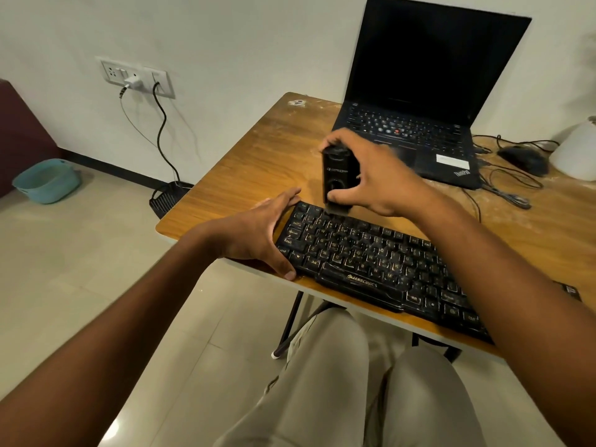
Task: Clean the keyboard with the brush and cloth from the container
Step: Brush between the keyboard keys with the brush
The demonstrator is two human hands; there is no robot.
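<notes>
A dusty black keyboard point(371, 256) lies along the near edge of the wooden table point(258, 162). My right hand point(377, 175) grips a black block-shaped brush point(337, 175) held upright, its lower end touching the keyboard's top-left keys. My left hand point(258, 233) rests against the keyboard's left end, fingers straight along the far corner and thumb at the near corner. No cloth is in view.
An open black laptop point(419, 101) stands behind the keyboard. A black mouse point(524, 159) with tangled cables and a white object point(577, 150) sit at the right. On the floor at left are a teal basin point(46, 180) and a black mesh basket point(167, 198).
</notes>
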